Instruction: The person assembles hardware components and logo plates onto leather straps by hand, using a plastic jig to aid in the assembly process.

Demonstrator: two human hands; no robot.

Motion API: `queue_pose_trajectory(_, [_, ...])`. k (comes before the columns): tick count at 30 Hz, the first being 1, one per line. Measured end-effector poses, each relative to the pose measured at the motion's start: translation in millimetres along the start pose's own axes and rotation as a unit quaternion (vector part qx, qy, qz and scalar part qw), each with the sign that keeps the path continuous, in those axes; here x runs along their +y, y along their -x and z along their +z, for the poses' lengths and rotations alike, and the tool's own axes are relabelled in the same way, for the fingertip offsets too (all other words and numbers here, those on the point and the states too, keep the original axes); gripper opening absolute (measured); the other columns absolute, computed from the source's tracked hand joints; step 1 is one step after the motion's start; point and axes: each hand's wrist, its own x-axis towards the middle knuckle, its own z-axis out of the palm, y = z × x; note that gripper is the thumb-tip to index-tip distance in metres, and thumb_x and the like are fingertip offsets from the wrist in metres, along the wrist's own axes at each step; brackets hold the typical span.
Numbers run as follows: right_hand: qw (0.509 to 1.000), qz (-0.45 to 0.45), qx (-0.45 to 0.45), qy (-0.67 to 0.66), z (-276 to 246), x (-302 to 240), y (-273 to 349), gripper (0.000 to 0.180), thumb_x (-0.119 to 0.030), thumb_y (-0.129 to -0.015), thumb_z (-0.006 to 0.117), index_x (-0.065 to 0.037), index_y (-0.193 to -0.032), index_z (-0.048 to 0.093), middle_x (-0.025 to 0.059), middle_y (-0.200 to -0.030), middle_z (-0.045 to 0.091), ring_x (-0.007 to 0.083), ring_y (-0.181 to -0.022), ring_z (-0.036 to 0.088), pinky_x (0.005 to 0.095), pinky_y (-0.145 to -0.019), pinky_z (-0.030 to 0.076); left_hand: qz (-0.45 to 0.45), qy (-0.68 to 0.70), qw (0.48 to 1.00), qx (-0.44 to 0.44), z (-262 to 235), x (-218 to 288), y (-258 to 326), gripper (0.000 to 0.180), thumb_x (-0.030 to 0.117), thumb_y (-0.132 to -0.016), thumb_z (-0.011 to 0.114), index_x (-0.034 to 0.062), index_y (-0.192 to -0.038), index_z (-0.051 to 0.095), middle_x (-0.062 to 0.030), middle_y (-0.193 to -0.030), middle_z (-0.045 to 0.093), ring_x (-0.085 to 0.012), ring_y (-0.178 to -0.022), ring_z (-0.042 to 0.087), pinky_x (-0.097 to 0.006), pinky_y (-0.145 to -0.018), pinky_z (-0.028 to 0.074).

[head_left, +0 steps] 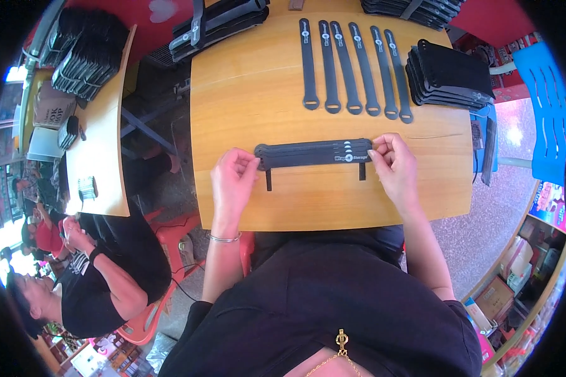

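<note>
A stack of several black storage straps with white print lies crosswise on the wooden table in front of me. My left hand pinches the left end of the stack between thumb and fingers. At the other end my right hand does the same, its fingertips on the right edge. The straps are fanned slightly, so their long edges show one above the other. Two narrow black strips stick out from beneath the stack toward me. Beyond it, several single straps are laid side by side, slotted ends nearest me.
Bundled black straps are piled at the table's right edge, with another bundle at the far left. A second table stands to the left, where a seated person works. Shelves with boxes are at right.
</note>
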Motion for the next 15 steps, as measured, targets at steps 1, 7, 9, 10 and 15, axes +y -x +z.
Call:
queue_pose_trajectory(1, [0.998, 0.025, 0.0, -0.05, -1, -2, 1, 0.016, 0.002, -0.08, 0.063, -0.002, -0.093, 0.054, 0.0026, -0.075, 0.053, 0.0063, -0.053, 0.049, 0.0206, -0.046, 0.041, 0.051, -0.052, 0.997, 0.028, -2, 1, -3, 0.007, 0.0, -0.08, 0.063, -0.0019, -0.082, 0.057, -0.0078, -0.07, 0.057, -0.0116, -0.056, 0.057, -0.024, -0.05, 0.045])
queue_pose_trajectory(7, [0.991, 0.091, -0.006, -0.099, -8, -12, -1, 0.01, -0.001, -0.086, 0.058, -0.002, -0.095, 0.054, 0.002, -0.079, 0.056, 0.0043, -0.051, 0.049, 0.0183, -0.041, 0.039, 0.311, -0.147, 0.939, -0.006, 39, 59, -32, 0.015, 0.01, -0.085, 0.056, 0.0067, -0.099, 0.06, -0.0135, -0.085, 0.055, -0.0303, -0.082, 0.055, -0.039, -0.071, 0.047])
queue_pose_trajectory(9, [0.991, 0.1, -0.019, -0.089, -9, -14, -2, 0.01, -0.002, -0.087, 0.058, -0.002, -0.095, 0.054, 0.0025, -0.08, 0.057, 0.0045, -0.051, 0.05, 0.0186, -0.041, 0.039, 0.349, -0.191, 0.918, -0.007, 57, 65, -48, 0.017, 0.011, -0.085, 0.057, 0.0073, -0.101, 0.061, -0.013, -0.087, 0.054, -0.0295, -0.083, 0.054, -0.037, -0.071, 0.047])
queue_pose_trajectory(10, [0.991, 0.092, -0.019, -0.099, -9, -12, -1, 0.01, -0.003, -0.087, 0.058, -0.002, -0.095, 0.054, 0.0026, -0.08, 0.057, 0.0046, -0.052, 0.05, 0.0188, -0.041, 0.039, 0.384, -0.233, 0.894, -0.013, 64, 65, -56, 0.019, 0.013, -0.085, 0.057, 0.0079, -0.103, 0.062, -0.0124, -0.09, 0.052, -0.0287, -0.084, 0.053, -0.036, -0.072, 0.047])
queue_pose_trajectory(15, [0.992, 0.065, -0.017, -0.109, -7, 0, 1, 0.01, -0.003, -0.086, 0.058, -0.001, -0.095, 0.054, 0.0022, -0.079, 0.057, 0.0047, -0.053, 0.05, 0.019, -0.043, 0.04, 0.308, -0.326, 0.893, 0.038, 60, 49, -76, 0.014, 0.016, -0.082, 0.062, 0.0096, -0.094, 0.06, -0.0111, -0.09, 0.052, -0.0312, -0.088, 0.052, -0.041, -0.073, 0.047])
